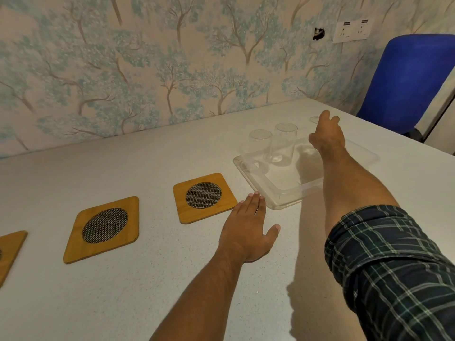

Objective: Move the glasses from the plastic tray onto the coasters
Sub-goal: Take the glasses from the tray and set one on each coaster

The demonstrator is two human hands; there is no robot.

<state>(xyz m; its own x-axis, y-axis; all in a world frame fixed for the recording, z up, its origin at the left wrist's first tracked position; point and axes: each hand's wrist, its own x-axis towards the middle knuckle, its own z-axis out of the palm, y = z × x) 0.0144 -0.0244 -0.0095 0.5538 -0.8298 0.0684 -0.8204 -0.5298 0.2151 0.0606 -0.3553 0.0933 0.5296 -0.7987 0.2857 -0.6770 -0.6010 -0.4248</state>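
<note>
A clear plastic tray (252, 183) lies on the grey table (147, 291) at the right. Two clear glasses (259, 143) (285, 141) stand upright in its far left part. A third glass (314, 119) shows only its rim, behind my right hand (326, 135). That hand reaches over the tray with its fingers apart at the rim; I cannot tell if they touch it. My left hand (248, 227) rests flat on the table by the tray's near corner. Three wooden coasters with mesh centres (204, 195) (104, 228) (9, 252) lie in a row to the left, nothing on them.
A blue chair (408, 82) stands past the table's far right corner. The wallpapered wall (147, 70) runs along the table's back edge, with a socket plate (350, 30) on it. The leftmost coaster is cut off by the frame.
</note>
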